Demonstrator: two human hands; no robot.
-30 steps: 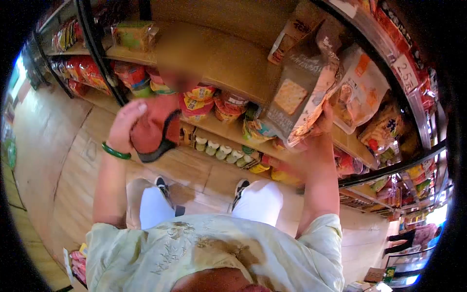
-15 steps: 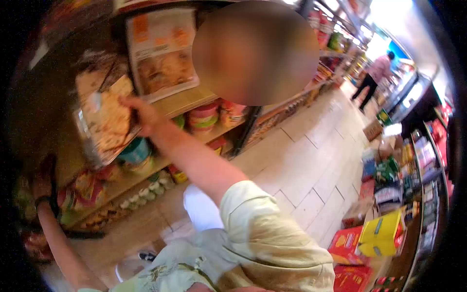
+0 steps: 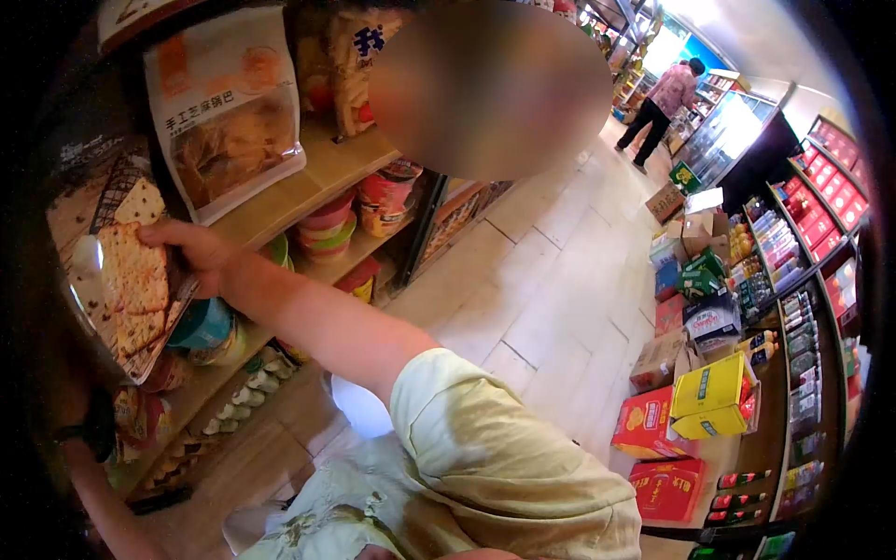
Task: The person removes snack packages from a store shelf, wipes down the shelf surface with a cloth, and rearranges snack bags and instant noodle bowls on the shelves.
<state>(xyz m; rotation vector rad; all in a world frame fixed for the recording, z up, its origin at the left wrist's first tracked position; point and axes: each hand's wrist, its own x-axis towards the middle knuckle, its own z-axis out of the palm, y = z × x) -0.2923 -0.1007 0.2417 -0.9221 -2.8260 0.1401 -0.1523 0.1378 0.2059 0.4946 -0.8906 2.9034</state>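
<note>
My right hand (image 3: 191, 252) is closed on the edge of a bag of crackers (image 3: 131, 271), its thumb lying over the front. The glossy bag has square, speckled crackers pictured on it and tilts in front of the shelf. Beside it, a white bag of rice crusts (image 3: 233, 140) stands on the upper shelf. My left hand (image 3: 78, 403) is low at the far left, near the lower shelf, with a dark band at the wrist. Deep shadow hides its fingers, and I cannot make out whether it holds anything.
Tubs (image 3: 327, 229) and egg cartons (image 3: 252, 397) fill the lower shelves. A tiled aisle (image 3: 523, 308) runs ahead to a person (image 3: 661, 103) standing far off. Along the right are a yellow box (image 3: 707, 397), red boxes (image 3: 667, 490) and shelved bottles (image 3: 803, 373).
My right hand and the cracker bag have shifted left in view, and the bag now stands more upright. The view has turned, bringing more of the right-hand shelves into sight.
</note>
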